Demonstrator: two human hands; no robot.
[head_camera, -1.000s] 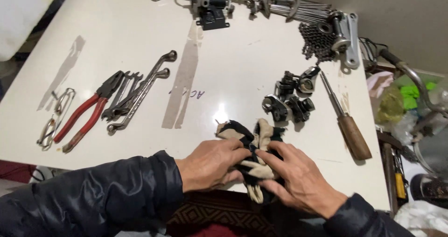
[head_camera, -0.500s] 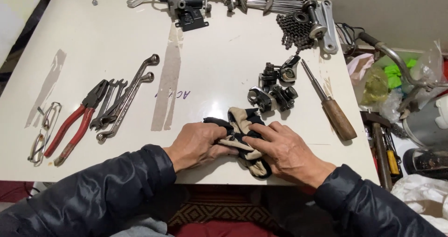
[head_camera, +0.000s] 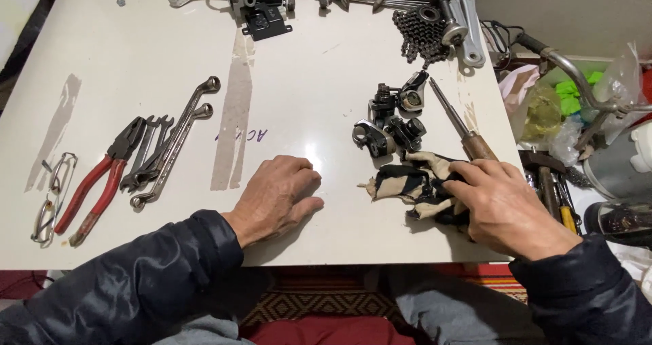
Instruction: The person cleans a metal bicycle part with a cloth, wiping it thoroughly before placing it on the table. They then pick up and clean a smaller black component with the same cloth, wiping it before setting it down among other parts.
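— Rag (head_camera: 407,182) where?

— On the white table (head_camera: 305,66), close to the right edge. Just below the black metal parts (head_camera: 390,124). Touching the screwdriver (head_camera: 445,104) by its wooden handle.

— Right hand (head_camera: 506,206)?

— On top of the rag. Fingers bent, pinching the striped cloth.

— Left hand (head_camera: 278,195)?

— Resting on the bare table, well apart from the rag. Fingers curled a little. Holding nothing.

— Best way to handle the rag from here?

— Probably: keep a firm pinch, so no loose end drags. Go slow near the black metal parts, so as not to bump them. Watch out for the screwdriver too, easy to roll. Keep the cloth well on the table, not hanging over the edge.

— And the other tools?

— Pliers (head_camera: 102,178) and wrenches (head_camera: 170,144) far off on the left side. Chain (head_camera: 414,36) up at the far end. No trouble from those.
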